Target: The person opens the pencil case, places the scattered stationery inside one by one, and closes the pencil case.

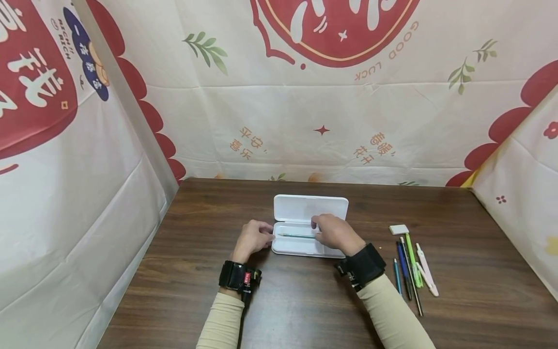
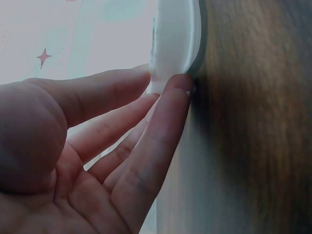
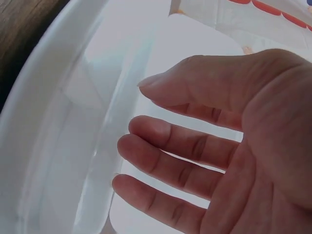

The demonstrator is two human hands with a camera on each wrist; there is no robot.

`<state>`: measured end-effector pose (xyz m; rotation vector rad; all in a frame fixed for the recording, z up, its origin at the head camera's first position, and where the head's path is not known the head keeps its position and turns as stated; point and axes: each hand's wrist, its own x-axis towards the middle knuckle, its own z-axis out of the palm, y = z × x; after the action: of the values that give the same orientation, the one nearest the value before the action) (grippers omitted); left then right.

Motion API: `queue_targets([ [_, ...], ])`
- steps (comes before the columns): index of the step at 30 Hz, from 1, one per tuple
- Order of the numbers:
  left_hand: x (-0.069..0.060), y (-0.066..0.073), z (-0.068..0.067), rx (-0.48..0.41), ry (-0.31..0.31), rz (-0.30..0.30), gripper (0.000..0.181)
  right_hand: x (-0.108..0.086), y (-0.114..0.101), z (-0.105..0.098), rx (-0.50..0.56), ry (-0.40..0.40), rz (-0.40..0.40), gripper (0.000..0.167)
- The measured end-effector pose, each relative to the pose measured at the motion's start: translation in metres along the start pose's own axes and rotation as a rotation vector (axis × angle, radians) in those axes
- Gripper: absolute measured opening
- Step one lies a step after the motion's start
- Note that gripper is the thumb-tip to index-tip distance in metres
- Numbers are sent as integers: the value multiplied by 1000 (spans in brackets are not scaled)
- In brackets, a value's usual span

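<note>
A white pencil case point(image 1: 293, 248) lies open on the table, its lid point(image 1: 301, 207) tipped back at the far side. One slim greenish pencil point(image 1: 297, 236) rests inside, its tip toward the left end. My left hand point(image 1: 254, 238) holds the case's left end; the left wrist view shows thumb and fingers of that hand point(image 2: 97, 146) at the white corner. Over the right part of the case is my right hand point(image 1: 337, 233), beside the pencil's right end. In the right wrist view this hand point(image 3: 209, 141) has its fingers apart and loosely bent, with nothing between them.
Right of the case lie a white eraser point(image 1: 398, 230), a bright green pen point(image 1: 411, 261), a white compass-like tool point(image 1: 427, 271), and several dark and blue pens or pencils point(image 1: 403, 264). Printed cloth point(image 1: 279, 116) hangs behind the brown table point(image 1: 209, 203) and along both sides.
</note>
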<state>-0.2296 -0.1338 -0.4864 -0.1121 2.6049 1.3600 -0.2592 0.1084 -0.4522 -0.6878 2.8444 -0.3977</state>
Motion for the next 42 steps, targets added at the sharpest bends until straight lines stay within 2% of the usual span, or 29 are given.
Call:
queue_targets([
  [15,1,-1,0,-1,9,-11,26,-19,14,-12,31,63,51,18],
  [19,1,0,-1,-3,14,-8,26,-24,19,-12,46,84,41,17],
  [33,1,-1,0,-48,-7,-4,27,-43,45,-17,156,147,67,16],
  [42,0,-1,1,-22,-1,0,25,-58,68,-19,174,163,121,15],
])
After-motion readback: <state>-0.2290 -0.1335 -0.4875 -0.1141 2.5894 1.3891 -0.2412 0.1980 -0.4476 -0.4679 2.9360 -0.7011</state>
